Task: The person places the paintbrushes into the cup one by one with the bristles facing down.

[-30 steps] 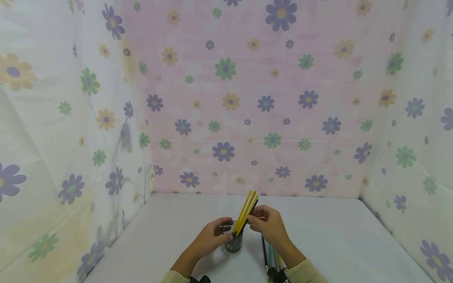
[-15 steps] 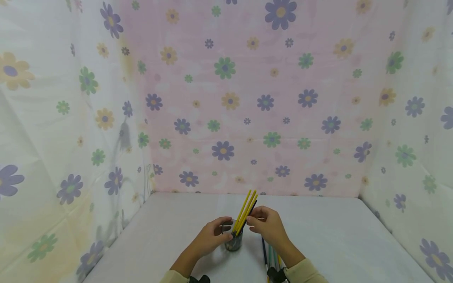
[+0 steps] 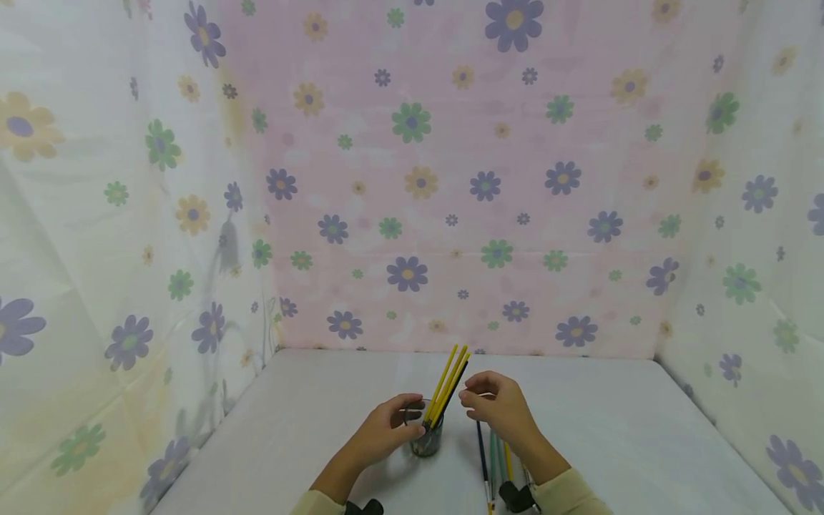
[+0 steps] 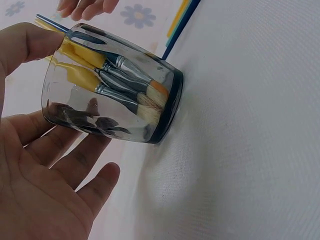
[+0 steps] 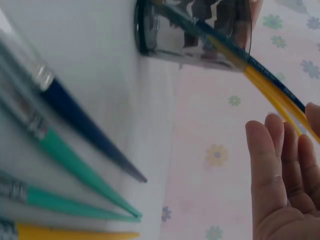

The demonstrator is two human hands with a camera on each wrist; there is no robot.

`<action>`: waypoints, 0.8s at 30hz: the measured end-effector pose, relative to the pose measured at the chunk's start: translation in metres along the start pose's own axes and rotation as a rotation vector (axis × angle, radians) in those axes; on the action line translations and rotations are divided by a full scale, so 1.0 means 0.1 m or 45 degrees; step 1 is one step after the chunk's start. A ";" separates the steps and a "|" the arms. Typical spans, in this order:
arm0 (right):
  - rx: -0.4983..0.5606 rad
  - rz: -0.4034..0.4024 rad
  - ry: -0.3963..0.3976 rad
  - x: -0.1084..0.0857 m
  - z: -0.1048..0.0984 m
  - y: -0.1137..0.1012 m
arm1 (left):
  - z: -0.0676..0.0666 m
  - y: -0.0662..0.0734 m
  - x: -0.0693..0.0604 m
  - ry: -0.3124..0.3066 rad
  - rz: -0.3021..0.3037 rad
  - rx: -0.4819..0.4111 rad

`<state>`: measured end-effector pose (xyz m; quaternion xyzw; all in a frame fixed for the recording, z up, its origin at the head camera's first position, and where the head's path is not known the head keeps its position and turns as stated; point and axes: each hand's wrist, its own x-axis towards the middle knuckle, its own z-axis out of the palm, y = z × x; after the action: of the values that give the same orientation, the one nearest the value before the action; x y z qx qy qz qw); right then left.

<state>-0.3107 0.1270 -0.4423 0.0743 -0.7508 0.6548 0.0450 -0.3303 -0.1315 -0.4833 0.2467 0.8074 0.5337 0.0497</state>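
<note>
A see-through cup (image 3: pixel 425 448) stands on the white table (image 3: pixel 611 429), in front of the person. Yellow brushes (image 3: pixel 443 379) and a dark blue brush (image 3: pixel 458 385) lean in it, hairy ends (image 4: pixel 157 95) down. The glass makes them look bent, so they are hard to count. The left hand (image 3: pixel 381 433) holds the cup between thumb and fingers, hiding some of its side. The right hand (image 3: pixel 505 415) is just beside the brush handles; its fingers are loose, a bit apart from the thumb, and hold nothing. Its thumb is cut off in the right wrist view. Near that hand lie a navy brush (image 5: pixel 87 117), two green brushes (image 5: pixel 85 172) and a flat yellow brush (image 5: pixel 80 235). A black lump (image 3: pixel 515 497) at the right wrist covers parts of them. Flowery cloth (image 3: pixel 360 129) hangs behind.
</note>
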 end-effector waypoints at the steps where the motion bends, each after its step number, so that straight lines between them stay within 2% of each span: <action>1: -0.015 0.003 0.004 0.00 -0.02 0.00 | 0.00 0.00 0.00 0.002 0.000 0.004; 6: -0.071 0.016 0.020 0.00 -0.16 0.01 | 0.00 0.00 -0.01 0.010 0.003 0.012; 16: -0.092 0.091 0.064 0.00 -0.47 0.06 | 0.00 0.00 -0.01 0.017 0.001 0.019; 24: -0.191 0.136 0.091 0.00 -0.66 0.09 | 0.00 0.00 -0.02 0.017 -0.001 -0.005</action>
<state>-0.3139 0.1932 -0.4421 0.0071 -0.7984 0.6006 0.0422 -0.3288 -0.1326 -0.4839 0.2427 0.8067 0.5369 0.0448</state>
